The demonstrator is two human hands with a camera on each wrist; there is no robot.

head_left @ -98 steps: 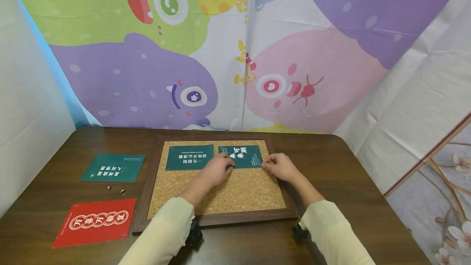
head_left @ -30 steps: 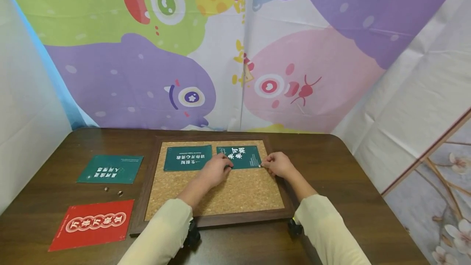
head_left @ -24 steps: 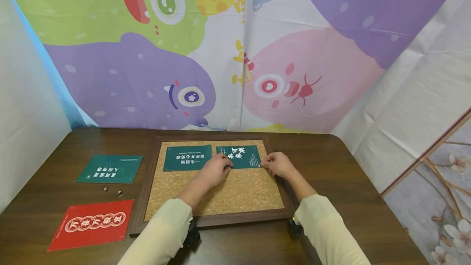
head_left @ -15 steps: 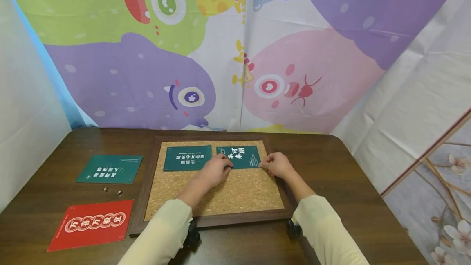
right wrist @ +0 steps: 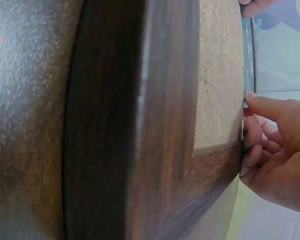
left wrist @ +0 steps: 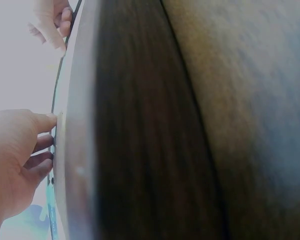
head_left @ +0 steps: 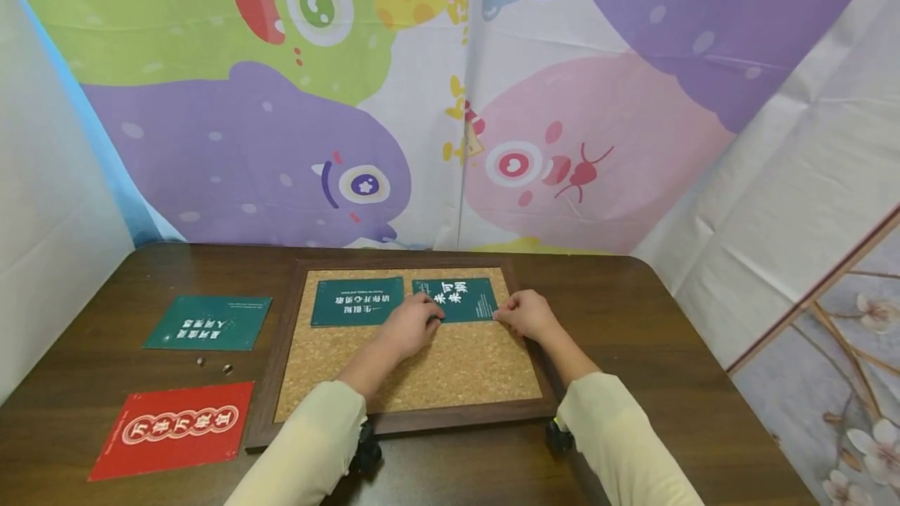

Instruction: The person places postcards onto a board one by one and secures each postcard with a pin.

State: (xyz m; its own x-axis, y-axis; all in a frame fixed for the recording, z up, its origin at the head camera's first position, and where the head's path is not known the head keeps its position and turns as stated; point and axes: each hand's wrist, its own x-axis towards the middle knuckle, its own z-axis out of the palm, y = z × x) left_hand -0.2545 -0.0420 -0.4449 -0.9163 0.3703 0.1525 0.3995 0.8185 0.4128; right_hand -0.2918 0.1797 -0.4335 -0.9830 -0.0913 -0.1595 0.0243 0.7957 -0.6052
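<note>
A framed cork board [head_left: 415, 369] lies on the table with two green cards on it. My left hand [head_left: 412, 325] rests its fingertips on the lower left of the right-hand green card [head_left: 460, 299], the one with large white characters. At that card's lower right corner, my right hand [head_left: 529, 314] pinches a tiny thumbtack, mostly hidden by the fingertips. In the right wrist view, the thumb and fingers of the right hand [right wrist: 280, 145] meet at the card's edge. The other green card [head_left: 357, 301] lies flat to the left.
Left of the board, a green card [head_left: 208, 322] and a red card [head_left: 172, 429] lie on the brown table [head_left: 654, 381]. Two small metallic thumbtacks [head_left: 227, 369] sit between them. A cartoon-printed cloth [head_left: 436, 100] hangs behind the table.
The right fingertips have shifted slightly left at the card's corner; a light speck seen there earlier is now mostly covered. The left hand stays at the same place on the card.
</note>
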